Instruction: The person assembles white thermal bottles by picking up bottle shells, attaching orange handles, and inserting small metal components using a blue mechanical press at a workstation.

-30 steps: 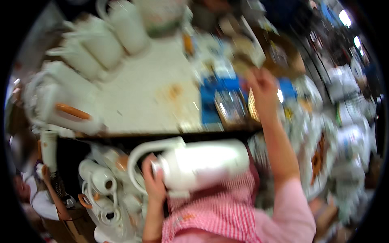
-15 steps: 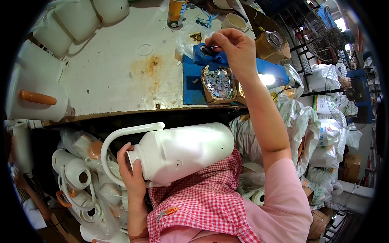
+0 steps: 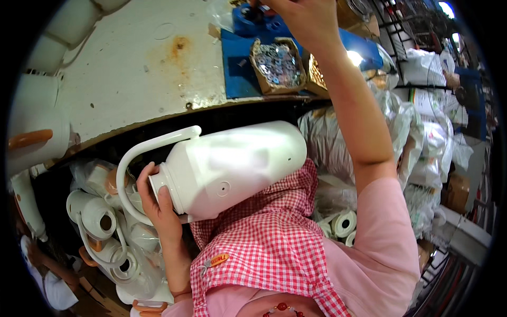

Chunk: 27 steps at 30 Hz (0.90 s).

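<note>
My left hand (image 3: 160,205) is wrapped round the neck of a white jug body (image 3: 237,171), thumb on the near side. The jug lies on its side across my lap, its base pointing right. A white curved handle (image 3: 140,148) arches past the neck, and a small hole shows in the jug's side. At the top edge my right hand (image 3: 309,18) reaches over the bench to a blue tool (image 3: 259,20). Its fingertips look pinched together, partly cut off by the picture's edge; what they hold is too hidden to make out.
On the bench (image 3: 127,79), a box of small metal washers (image 3: 277,63) sits beside a box of brass-coloured pieces (image 3: 316,71). A lamp (image 3: 355,58) glows to the right. White jugs (image 3: 100,219) crowd the lower left; plastic-wrapped bundles (image 3: 330,140) stand at right.
The whole view has tipped downward, so bench and boxes sit higher in the picture. My left hand keeps its hold on the jug; my right hand stays by the blue tool.
</note>
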### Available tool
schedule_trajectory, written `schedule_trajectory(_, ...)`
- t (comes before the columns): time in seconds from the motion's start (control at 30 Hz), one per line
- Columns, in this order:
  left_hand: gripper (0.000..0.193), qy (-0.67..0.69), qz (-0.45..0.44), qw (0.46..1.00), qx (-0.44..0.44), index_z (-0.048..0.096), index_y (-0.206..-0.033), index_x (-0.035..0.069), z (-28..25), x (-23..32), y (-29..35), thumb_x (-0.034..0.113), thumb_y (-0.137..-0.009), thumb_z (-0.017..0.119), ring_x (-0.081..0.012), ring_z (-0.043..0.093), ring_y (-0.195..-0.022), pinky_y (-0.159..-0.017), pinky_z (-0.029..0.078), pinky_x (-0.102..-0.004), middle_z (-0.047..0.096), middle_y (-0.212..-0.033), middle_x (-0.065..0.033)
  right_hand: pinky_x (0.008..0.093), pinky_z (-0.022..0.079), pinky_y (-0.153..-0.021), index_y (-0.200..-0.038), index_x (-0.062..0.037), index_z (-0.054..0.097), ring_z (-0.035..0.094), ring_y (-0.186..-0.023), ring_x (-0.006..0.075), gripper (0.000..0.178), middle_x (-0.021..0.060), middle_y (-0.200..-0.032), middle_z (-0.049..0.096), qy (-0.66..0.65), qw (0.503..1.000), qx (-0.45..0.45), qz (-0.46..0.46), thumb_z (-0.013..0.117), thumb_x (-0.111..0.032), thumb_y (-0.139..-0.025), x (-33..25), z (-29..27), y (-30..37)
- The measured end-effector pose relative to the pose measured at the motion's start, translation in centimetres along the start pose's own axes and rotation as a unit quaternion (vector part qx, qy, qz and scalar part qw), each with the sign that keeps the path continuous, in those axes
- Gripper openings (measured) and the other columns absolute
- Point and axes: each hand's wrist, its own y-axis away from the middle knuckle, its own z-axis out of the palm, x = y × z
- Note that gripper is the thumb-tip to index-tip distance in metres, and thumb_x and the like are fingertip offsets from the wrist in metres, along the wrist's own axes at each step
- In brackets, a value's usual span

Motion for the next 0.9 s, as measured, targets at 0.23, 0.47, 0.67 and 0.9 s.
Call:
schedule_trajectory(0.23, 0.046, 0.000, 0.018, 1.000, -0.018, 0.050, -0.140, 0.003, -0.1, -0.4, -0.1, 0.019, -0.097, 0.053, -0.0241, 0.052, -0.121, -0.109, 0.037, -0.0380, 0.055, -0.131, -0.0131, 0.0268, 0.057, -0.070, -0.100, -0.0010, 0.074, 0.069, -0.075, 0.0106, 0.015, 0.0046, -0.089, 0.076, 0.063, 0.987, 0.063, -0.133, 0.071, -0.014, -0.093, 3.8, -3.4, 5.4)
schedule_trajectory(0.47, 0.046, 0.000, 0.007, 1.000, -0.028, 0.049, -0.140, 0.002, 0.1, 0.0, -0.6, 0.020, -0.098, 0.052, -0.0233, 0.053, -0.120, -0.108, 0.038, -0.0369, 0.054, -0.129, -0.0127, 0.0402, 0.055, -0.083, -0.097, -0.0115, 0.077, 0.068, -0.095, 0.0285, 0.016, 0.0085, -0.093, 0.071, 0.323, 0.940, -0.093, 0.053, 0.070, -0.019, -0.086, 8.6, -0.3, 10.6)
schedule_trajectory(0.67, 0.046, -0.020, 0.018, 1.000, -0.005, 0.049, -0.140, 0.001, 0.1, 0.2, 0.0, 0.020, -0.098, 0.052, -0.0236, 0.052, -0.119, -0.108, 0.038, -0.0369, 0.054, -0.129, -0.0125, 0.0399, 0.055, -0.085, -0.091, -0.0105, 0.076, 0.066, -0.100, 0.0278, 0.011, 0.0069, -0.097, 0.072, 0.345, 0.935, -0.075, -0.002, 0.072, -0.017, -0.084, 9.1, 0.0, 9.6)
schedule_trajectory(0.9, 0.045, -0.006, 0.021, 1.000, -0.005, 0.048, -0.140, 0.002, -0.3, -0.2, 0.3, 0.015, -0.097, 0.051, -0.0231, 0.052, -0.118, -0.107, 0.038, -0.0365, 0.053, -0.127, -0.0119, 0.0309, 0.055, -0.065, -0.092, -0.0062, 0.075, 0.070, -0.074, 0.0223, 0.011, 0.0082, -0.089, 0.074, 0.117, 0.993, 0.022, -0.014, 0.076, -0.004, -0.081, 4.5, -1.6, 11.6)
